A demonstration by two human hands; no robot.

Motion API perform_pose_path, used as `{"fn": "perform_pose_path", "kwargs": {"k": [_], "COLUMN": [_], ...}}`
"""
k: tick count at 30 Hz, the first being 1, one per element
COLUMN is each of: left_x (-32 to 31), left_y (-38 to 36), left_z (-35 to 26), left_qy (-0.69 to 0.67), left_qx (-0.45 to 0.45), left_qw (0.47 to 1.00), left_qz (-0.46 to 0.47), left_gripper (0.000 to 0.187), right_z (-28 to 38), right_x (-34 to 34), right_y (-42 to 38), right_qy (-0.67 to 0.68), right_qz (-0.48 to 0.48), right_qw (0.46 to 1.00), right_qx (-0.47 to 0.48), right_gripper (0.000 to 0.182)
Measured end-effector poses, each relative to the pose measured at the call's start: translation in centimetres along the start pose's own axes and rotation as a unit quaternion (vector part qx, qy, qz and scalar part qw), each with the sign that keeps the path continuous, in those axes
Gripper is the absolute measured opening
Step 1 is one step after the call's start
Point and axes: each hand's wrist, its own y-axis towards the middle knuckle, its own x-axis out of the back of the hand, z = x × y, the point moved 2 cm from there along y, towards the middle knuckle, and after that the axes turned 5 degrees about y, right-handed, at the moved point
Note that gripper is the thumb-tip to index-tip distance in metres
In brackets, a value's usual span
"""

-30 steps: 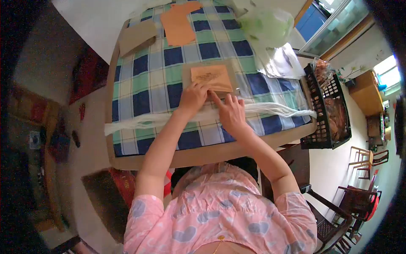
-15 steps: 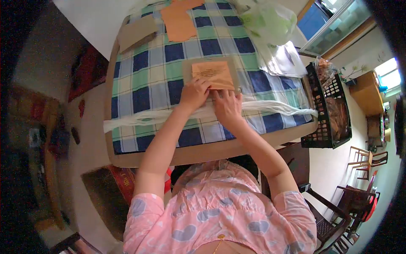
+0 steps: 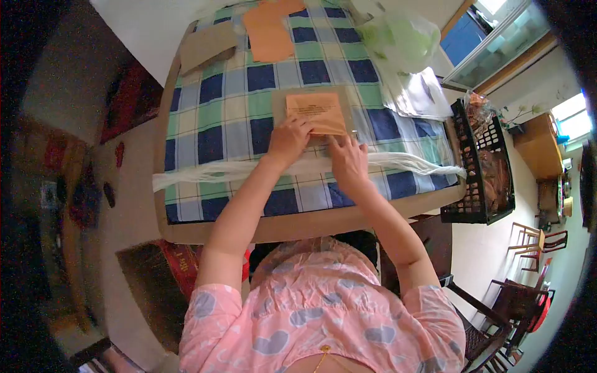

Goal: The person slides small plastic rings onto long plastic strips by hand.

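Observation:
An orange printed paper [image 3: 316, 112] lies on a brown cardboard piece [image 3: 280, 102] on the checked tablecloth. My left hand [image 3: 290, 138] rests on the paper's lower left corner, fingers spread and nothing wrapped in them. At the lower right edge of the cardboard, my right hand [image 3: 349, 163] touches down with its fingers apart. A bundle of white strands [image 3: 217, 172] runs across the table, passing beneath my forearms near the wrists.
Orange paper pieces [image 3: 269, 37] and a brown card [image 3: 208, 46] lie at the far side. A pale green plastic bag [image 3: 404, 40] and white sheets [image 3: 420, 93] are at the far right. A black crate [image 3: 482, 165] stands beside the table's right edge.
My right hand has moved a little to the right, away from my left hand, along the lower edge of the cardboard. My left hand stays on the paper's corner.

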Motion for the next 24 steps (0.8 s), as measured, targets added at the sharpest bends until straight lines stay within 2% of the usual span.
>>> {"fn": "perform_pose_path", "kwargs": {"k": [2,5,8,11,12,15,18,24], "left_x": [0.3,0.4,0.6,0.1,0.0,0.1,0.3,1.1], "left_y": [-0.1,-0.3,-0.2,0.0,0.0,0.0,-0.1,-0.2], "left_z": [-0.3,-0.5,-0.6,-0.3,-0.3,-0.2,-0.1,-0.2], "left_qy": [-0.002,-0.010,0.011,-0.008,-0.009,-0.007,-0.014,-0.029], "left_qx": [-0.003,-0.005,-0.006,-0.008,-0.002,0.015,0.016,0.019], "left_qw": [1.000,0.999,0.999,0.999,0.999,1.000,1.000,0.999], "left_qz": [-0.018,-0.030,-0.043,-0.043,-0.037,-0.024,-0.023,-0.007], "left_gripper": [0.014,0.012,0.011,0.012,0.012,0.012,0.015,0.025], "right_z": [-0.8,0.3,1.0,1.9,1.7,1.6,1.4,2.7], "right_x": [-0.6,0.4,1.4,0.2,-0.4,-2.0,-3.4,-2.5], "right_y": [0.0,0.3,-0.5,-2.1,-2.1,-1.5,-0.8,0.6], "right_qy": [0.162,0.209,0.180,0.176,0.183,0.109,0.102,0.087], "right_qz": [-0.011,-0.128,-0.152,-0.074,-0.046,-0.053,-0.019,-0.063], "right_qw": [0.987,0.967,0.969,0.973,0.974,0.985,0.990,0.992], "right_qx": [0.009,0.075,0.078,0.128,0.126,0.124,0.100,0.070], "right_gripper": [0.027,0.019,0.020,0.025,0.034,0.040,0.048,0.047]}}
